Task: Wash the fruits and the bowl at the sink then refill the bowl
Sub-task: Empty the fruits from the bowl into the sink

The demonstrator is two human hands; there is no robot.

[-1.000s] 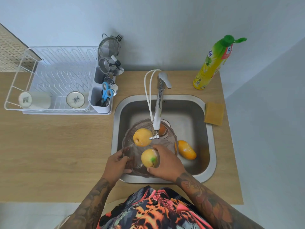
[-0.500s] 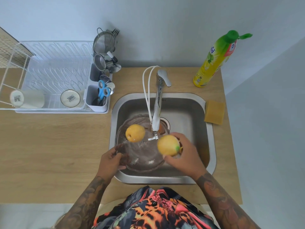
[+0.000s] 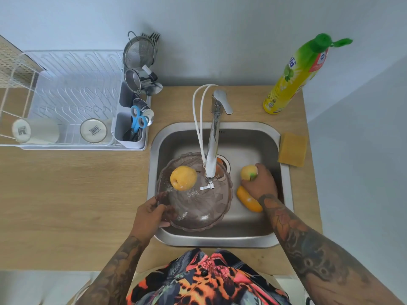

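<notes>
A steel sink [image 3: 284, 194] is set in a wooden counter [image 3: 66, 194]. In it, the left hand [image 3: 149, 216] pinches the rim of a glass bowl [image 3: 198, 208] holding a yellow fruit [image 3: 183, 178]. The right hand [image 3: 261, 183] grips an apple [image 3: 247, 172] above the sink floor, beside a mango [image 3: 247, 200].

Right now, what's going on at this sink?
A person is emptying a fruit bowl at the sink. The left hand grips the rim of the glass bowl, which sits under the tap with one yellow fruit in it. The right hand holds a yellow-green fruit low in the basin, beside an orange-yellow mango lying on the sink floor.
</notes>
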